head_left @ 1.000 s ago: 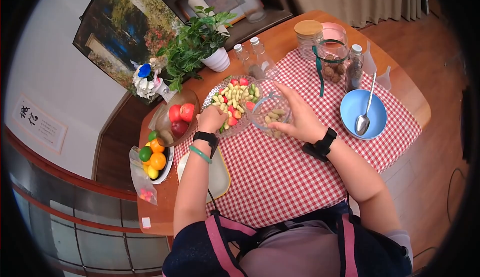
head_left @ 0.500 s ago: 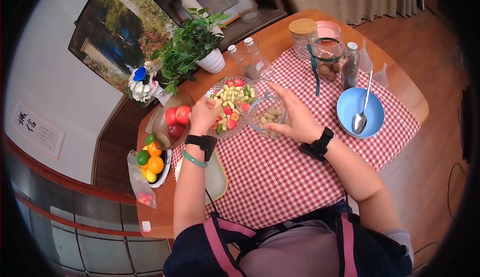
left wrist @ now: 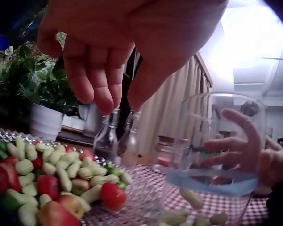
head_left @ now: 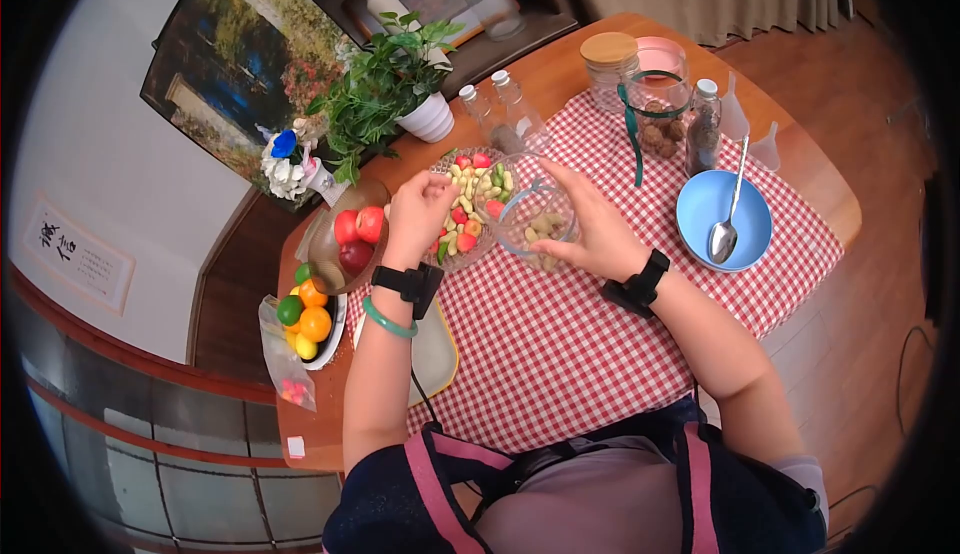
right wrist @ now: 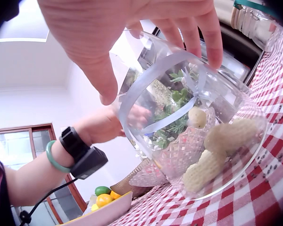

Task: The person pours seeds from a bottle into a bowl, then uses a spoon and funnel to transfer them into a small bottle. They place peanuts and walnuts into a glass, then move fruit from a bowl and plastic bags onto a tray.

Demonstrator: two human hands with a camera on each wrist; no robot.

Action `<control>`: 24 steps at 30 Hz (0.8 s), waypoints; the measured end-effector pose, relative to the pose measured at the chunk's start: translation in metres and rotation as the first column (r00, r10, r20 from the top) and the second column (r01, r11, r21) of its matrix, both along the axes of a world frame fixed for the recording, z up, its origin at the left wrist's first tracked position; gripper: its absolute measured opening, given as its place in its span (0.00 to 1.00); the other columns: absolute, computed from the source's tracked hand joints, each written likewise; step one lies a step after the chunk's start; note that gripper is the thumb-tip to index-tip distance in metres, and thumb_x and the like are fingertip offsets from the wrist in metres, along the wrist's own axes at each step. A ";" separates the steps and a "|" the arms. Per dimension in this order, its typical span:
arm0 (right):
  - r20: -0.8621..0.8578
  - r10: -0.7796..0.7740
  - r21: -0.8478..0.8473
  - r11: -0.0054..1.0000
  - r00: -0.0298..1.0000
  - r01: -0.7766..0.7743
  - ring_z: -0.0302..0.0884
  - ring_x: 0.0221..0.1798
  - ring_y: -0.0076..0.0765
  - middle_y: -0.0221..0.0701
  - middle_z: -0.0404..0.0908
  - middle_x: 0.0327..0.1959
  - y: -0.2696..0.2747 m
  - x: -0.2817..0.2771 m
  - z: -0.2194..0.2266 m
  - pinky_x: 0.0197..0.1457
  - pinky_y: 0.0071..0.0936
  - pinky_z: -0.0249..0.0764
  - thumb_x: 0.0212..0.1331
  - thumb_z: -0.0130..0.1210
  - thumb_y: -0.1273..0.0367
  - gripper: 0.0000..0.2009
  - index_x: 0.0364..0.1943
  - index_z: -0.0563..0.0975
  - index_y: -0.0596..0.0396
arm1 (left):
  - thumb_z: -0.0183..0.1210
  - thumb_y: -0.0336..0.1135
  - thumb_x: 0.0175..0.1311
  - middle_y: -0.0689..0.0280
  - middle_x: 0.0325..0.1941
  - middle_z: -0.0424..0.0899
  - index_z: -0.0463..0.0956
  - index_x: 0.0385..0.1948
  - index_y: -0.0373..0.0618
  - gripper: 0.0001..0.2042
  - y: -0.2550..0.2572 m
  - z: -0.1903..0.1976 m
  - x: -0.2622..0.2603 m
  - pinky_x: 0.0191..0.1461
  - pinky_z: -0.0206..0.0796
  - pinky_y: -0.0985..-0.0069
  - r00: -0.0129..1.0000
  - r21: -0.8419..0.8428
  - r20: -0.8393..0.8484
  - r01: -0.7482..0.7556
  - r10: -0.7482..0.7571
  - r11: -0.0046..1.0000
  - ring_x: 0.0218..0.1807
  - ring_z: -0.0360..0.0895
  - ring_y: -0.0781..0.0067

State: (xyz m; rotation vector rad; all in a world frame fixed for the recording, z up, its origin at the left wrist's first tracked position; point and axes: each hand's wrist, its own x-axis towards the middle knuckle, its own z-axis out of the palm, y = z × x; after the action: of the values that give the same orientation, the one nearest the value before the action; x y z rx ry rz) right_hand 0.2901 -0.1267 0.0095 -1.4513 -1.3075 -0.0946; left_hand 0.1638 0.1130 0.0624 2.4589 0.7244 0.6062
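My right hand (head_left: pixel 598 229) grips a clear glass jar (right wrist: pixel 226 183) tied with a pale blue ribbon (right wrist: pixel 151 77). The jar is tilted, and several unshelled peanuts (right wrist: pixel 207 169) are inside it. To its left stands a patterned clear glass bowl (head_left: pixel 477 259) piled with peanuts (left wrist: pixel 63 176), small red fruits (left wrist: pixel 114 195) and some green pieces. My left hand (head_left: pixel 418 209) is raised over the left side of this bowl. Its fingers are bent loosely and a gap shows between thumb and fingertips, with nothing visible in it.
A brown bowl of red fruit (head_left: pixel 358 254) and a plate of citrus (head_left: pixel 316 324) stand at left. A pale tray (head_left: pixel 430 354) lies near the left forearm. Farther back are a potted plant (head_left: pixel 425 119) and glass bottles (head_left: pixel 510 109). A blue bowl (head_left: pixel 700 244) with a spoon stands right.
My left hand has risen out of the bowl of peanuts, up and to the left, and its fingers have loosened. My right hand keeps the jar in nearly the same place.
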 end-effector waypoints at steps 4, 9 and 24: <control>-0.010 0.000 -0.004 1.000 1.000 0.000 0.65 0.61 0.52 0.46 0.66 0.58 0.001 0.001 -0.003 0.64 0.40 0.64 0.44 0.68 0.62 0.44 0.66 0.55 0.52 | 0.67 0.40 0.48 0.68 0.29 0.83 0.82 0.33 0.47 0.12 0.017 -0.028 -0.011 0.43 0.62 0.72 0.930 0.274 -0.302 -0.126 0.209 0.954 0.34 0.80 0.75; -0.007 -0.004 -0.017 1.000 1.000 0.004 0.64 0.61 0.52 0.46 0.65 0.58 0.001 0.001 -0.004 0.63 0.40 0.64 0.44 0.68 0.62 0.44 0.66 0.55 0.51 | 0.65 0.40 0.44 0.64 0.32 0.85 0.83 0.32 0.54 0.12 0.027 -0.044 -0.015 0.49 0.56 0.63 0.803 0.300 -0.550 -0.065 0.228 0.952 0.40 0.81 0.63; 0.005 -0.009 -0.003 1.000 1.000 0.009 0.64 0.62 0.52 0.46 0.65 0.59 0.002 0.000 -0.004 0.64 0.39 0.64 0.43 0.69 0.62 0.44 0.66 0.55 0.52 | 0.65 0.38 0.51 0.66 0.26 0.83 0.78 0.28 0.39 0.11 0.002 -0.001 -0.006 0.36 0.69 0.76 0.999 0.053 0.046 -0.017 0.015 0.998 0.30 0.79 0.76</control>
State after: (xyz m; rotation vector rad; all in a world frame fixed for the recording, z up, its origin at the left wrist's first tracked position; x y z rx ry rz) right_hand 0.2904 -0.1248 0.0058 -1.4606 -1.3054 -0.1029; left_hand 0.1575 0.1154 0.0614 2.4819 0.7194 0.6936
